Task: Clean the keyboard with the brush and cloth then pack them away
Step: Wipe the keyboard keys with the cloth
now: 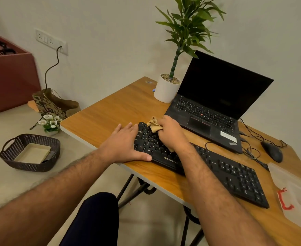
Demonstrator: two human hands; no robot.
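A person's left hand (126, 146) lies flat on the left end of a black keyboard (217, 167) on a wooden table (110, 110), while the right hand (171, 134) grips a tan cloth (153, 125) against the keys. Behind the keyboard sit an open laptop (215, 102), a potted plant (169, 86) and a mouse (272, 151). A dark basket (30, 151) rests on the floor to the left.

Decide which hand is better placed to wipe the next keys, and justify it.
Right: the right hand already grips the cloth on the keyboard. The left hand lies flat, steadying its end.
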